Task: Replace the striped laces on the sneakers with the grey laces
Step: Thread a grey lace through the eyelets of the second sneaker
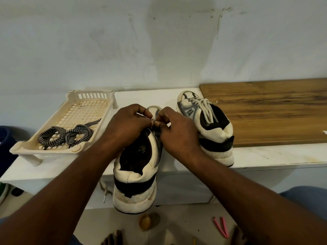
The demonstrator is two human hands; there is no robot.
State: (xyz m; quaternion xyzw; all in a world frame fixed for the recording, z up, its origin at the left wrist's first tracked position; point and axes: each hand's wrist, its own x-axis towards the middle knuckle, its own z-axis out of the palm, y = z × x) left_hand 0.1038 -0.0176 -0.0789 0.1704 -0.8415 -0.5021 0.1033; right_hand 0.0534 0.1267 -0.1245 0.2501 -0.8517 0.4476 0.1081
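Grey rope lace [153,120] pinched by my left hand [127,125] and right hand [177,132] over white-and-black sneaker [134,175], probably mid-threading. Risk: pinch slackens, lace end pulls back out.

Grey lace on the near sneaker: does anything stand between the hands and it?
Nothing visible does. The left hand and right hand pinch the grey lace over the near sneaker; the striped laces lie apart in the tray.
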